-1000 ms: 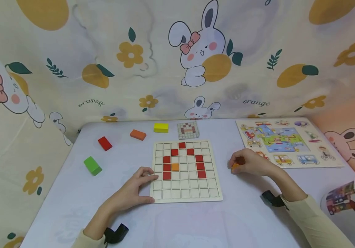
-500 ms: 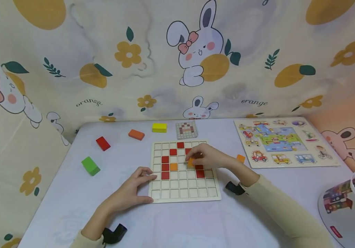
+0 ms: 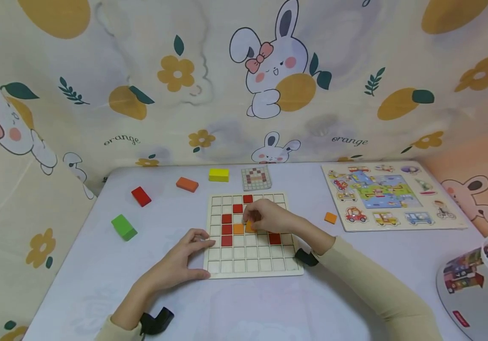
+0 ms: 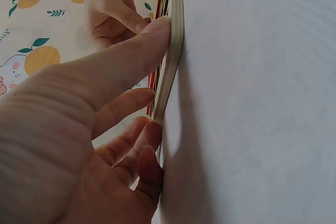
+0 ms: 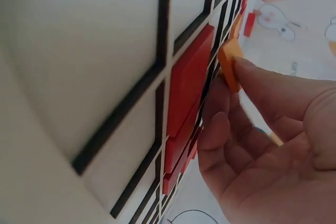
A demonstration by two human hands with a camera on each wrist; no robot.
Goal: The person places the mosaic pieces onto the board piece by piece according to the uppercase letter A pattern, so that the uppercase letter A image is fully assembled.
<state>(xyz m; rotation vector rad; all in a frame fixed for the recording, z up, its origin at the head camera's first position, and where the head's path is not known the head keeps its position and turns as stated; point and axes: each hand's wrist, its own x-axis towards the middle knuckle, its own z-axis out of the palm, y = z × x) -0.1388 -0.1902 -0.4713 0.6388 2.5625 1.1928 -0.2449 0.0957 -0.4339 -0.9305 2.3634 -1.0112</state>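
Note:
A white grid board (image 3: 254, 265) lies on the table with red square tiles set in an arch pattern and one orange tile (image 3: 238, 229) inside it. My right hand (image 3: 271, 215) pinches another orange tile (image 5: 230, 64) between thumb and fingers over the grid, just right of the placed one. It hides part of the pattern in the head view. The right wrist view shows the held tile tilted against the grid. My left hand (image 3: 180, 260) rests on the board's left edge, thumb (image 4: 152, 38) at the near corner and fingers spread along the side.
A loose orange tile (image 3: 330, 218) lies right of the board. Green (image 3: 124, 228), red (image 3: 141, 196), orange (image 3: 187, 184) and yellow (image 3: 219, 175) blocks stand behind and left. A small pattern card (image 3: 256, 178) sits behind, a vehicle puzzle (image 3: 356, 225) and a bucket (image 3: 453, 303) to the right.
The right hand has come from the table right of the board leftward over the grid, carrying an orange tile and leaving another behind. The left hand has stayed at the board's edge.

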